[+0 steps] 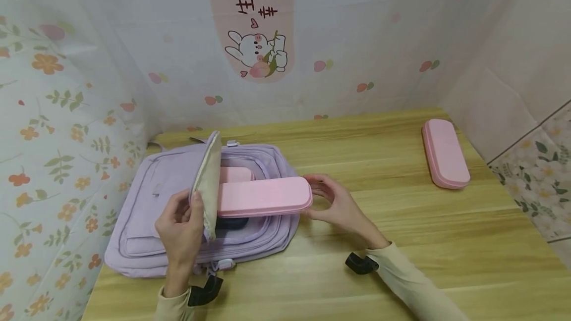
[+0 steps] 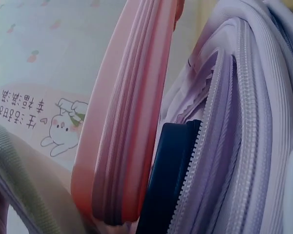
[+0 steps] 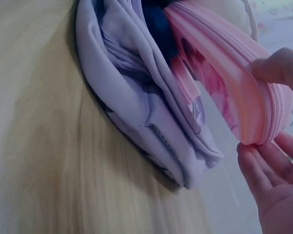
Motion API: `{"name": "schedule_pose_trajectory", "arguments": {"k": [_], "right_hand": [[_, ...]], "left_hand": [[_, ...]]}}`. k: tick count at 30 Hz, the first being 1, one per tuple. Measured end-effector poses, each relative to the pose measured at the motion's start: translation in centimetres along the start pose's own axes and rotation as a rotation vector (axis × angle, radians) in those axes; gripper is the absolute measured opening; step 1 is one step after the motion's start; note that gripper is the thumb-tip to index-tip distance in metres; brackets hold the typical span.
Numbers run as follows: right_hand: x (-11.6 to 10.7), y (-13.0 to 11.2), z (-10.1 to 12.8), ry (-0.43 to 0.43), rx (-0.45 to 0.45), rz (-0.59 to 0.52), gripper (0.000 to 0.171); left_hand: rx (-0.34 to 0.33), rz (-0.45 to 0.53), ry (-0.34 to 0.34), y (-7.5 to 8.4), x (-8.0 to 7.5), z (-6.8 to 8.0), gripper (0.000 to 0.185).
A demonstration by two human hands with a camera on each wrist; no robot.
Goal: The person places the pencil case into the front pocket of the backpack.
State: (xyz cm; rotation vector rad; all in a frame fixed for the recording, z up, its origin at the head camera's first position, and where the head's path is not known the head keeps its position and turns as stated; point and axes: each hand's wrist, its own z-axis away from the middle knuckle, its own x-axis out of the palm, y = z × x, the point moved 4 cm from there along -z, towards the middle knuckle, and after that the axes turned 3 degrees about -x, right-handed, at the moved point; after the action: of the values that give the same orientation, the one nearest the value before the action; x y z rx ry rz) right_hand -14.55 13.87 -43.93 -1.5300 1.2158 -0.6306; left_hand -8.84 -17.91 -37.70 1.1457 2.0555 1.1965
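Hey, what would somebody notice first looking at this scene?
Probably the pink case at the centre, its end in the right hand, lying half inside the open lilac backpack, whose flap the left hand grips. A second pink case lies apart at the table's far right corner.

Matt lilac cloth backpack [image 1: 147,222], smooth pink zip-edged pencil case [image 1: 263,196], glossy grained wooden table [image 1: 401,261].
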Motion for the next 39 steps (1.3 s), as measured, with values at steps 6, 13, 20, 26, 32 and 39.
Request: {"name": "schedule_pose_trajectory", "arguments": {"k": [6,13,20,26,32,39], "right_hand": [[1.0,-0.4,-1.1,0.027,-0.057,0.064,0.069],[3.2,-0.3,-2.0,-0.003,0.004,0.010,0.065],[4.8,-0.3,-3.2,-0.048,-0.032,-0.104,0.060],[6.0,-0.1,-4.0,-0.086,-0.081,-0.176,0.052],[7.2,0.0,-4.4,-0.076,-0.048,-0.211,0.047],[8.4,-0.2,-4.8,-0.026,-0.015,-0.179,0.054]], "left_hand": [[0.056,0.027,-0.029,0.3,0.5,0.0,0.011],[0.088,-0.003,-0.053,0.1,0.8,0.4,0.008],[0.110,0.018,-0.046,0.3,1.0,0.4,0.009],[0.150,0.028,-0.045,0.4,1.4,0.4,0.009],[0.162,0.025,-0.044,0.3,1.6,0.5,0.011],[0.161,0.050,-0.056,0.3,1.7,0.8,0.011]]}}
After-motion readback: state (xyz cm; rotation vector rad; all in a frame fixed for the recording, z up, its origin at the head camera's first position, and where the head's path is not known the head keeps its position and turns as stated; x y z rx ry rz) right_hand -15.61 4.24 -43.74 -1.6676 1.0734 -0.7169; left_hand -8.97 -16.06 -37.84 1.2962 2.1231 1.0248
